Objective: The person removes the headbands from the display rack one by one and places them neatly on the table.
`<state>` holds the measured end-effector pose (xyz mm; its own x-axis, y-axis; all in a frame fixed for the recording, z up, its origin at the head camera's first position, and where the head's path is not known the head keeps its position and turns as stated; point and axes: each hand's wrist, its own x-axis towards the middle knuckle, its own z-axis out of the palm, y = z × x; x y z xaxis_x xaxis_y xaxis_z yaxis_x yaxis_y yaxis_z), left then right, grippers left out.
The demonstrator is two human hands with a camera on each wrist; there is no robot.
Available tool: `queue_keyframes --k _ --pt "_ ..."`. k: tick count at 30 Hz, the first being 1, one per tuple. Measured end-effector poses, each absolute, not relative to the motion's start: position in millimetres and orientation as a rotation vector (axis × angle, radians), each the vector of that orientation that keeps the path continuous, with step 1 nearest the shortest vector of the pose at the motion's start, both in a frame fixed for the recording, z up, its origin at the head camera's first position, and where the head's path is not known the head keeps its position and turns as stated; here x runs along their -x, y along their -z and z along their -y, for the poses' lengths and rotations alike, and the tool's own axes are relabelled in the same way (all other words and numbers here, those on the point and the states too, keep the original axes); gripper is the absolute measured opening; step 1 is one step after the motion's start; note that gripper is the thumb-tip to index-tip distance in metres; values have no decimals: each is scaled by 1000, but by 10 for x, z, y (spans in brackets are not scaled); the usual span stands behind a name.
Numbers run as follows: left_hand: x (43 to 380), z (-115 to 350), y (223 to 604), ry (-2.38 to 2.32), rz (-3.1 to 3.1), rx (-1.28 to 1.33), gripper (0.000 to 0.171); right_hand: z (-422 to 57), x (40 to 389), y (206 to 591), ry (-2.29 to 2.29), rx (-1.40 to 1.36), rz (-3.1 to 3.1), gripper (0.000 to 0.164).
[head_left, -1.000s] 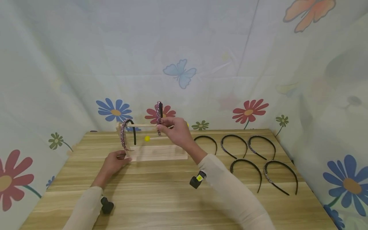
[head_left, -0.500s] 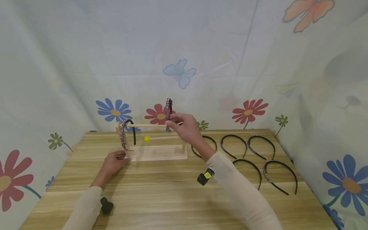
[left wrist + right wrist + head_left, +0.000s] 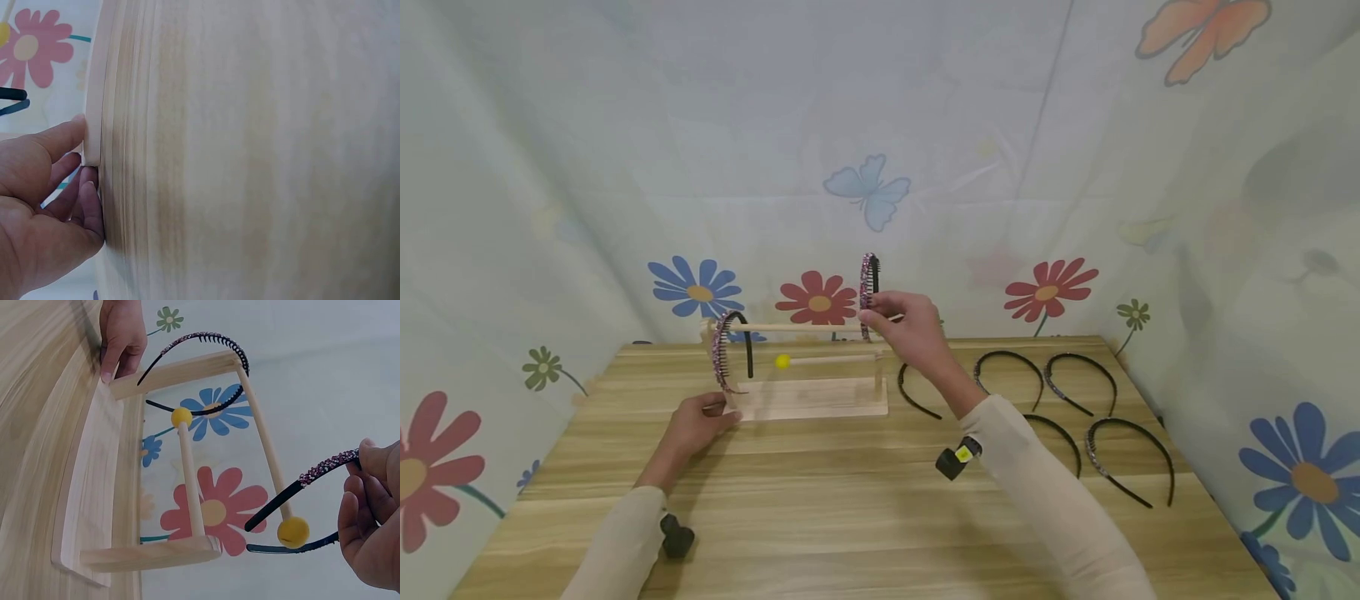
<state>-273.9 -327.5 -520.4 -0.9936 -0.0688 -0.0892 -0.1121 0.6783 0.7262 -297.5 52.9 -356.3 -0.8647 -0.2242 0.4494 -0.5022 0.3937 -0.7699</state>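
Note:
My right hand (image 3: 912, 327) pinches a black toothed headband (image 3: 866, 287) with pink and silver sparkles, upright near the right end of the stand's upper rod (image 3: 790, 327). In the right wrist view its two arms reach either side of that rod's yellow end ball (image 3: 293, 532); in the head view my hand hides this ball. A similar headband (image 3: 720, 354) hangs at the rod's left end. My left hand (image 3: 695, 423) holds the left end of the pale wooden stand's base (image 3: 812, 402), thumb at its front edge. A lower rod ends in another yellow ball (image 3: 782, 361).
Several more black headbands lie on the wooden table (image 3: 820, 517) to the right, among them a back one (image 3: 1081, 357) and a front one (image 3: 1165, 454); my right forearm covers parts of some. A flowered cloth (image 3: 962, 233) hangs behind the table.
My right hand has moved right along the upper rod with its headband, from about mid-rod to the right end, and slightly up. The left hand and stand stay put.

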Motion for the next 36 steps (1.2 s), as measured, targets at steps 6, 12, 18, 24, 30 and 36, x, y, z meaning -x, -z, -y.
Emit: queue_keyframes --k 6,12,18,24,30,36 --pt "2740 3279 5208 -1240 -2826 143 64 -605 2969 3573 -1460 -613 2400 31" --pt "2744 3280 5214 -1240 -2829 142 62 -669 2965 3616 -1490 -594 2404 31" --pt "2738 3275 5204 -1235 -2835 140 62 -768 2929 3661 -1514 -570 2400 32" --pt "2733 3273 5192 -1222 -2838 139 62 -856 2883 3694 -1516 -519 2426 36" --pt "2739 3276 5206 -1226 -2845 136 61 -944 2854 3736 -1553 -485 2442 38" --pt "2753 3288 5226 -1230 -2852 121 62 -1042 2789 3795 -1573 -450 2465 39"
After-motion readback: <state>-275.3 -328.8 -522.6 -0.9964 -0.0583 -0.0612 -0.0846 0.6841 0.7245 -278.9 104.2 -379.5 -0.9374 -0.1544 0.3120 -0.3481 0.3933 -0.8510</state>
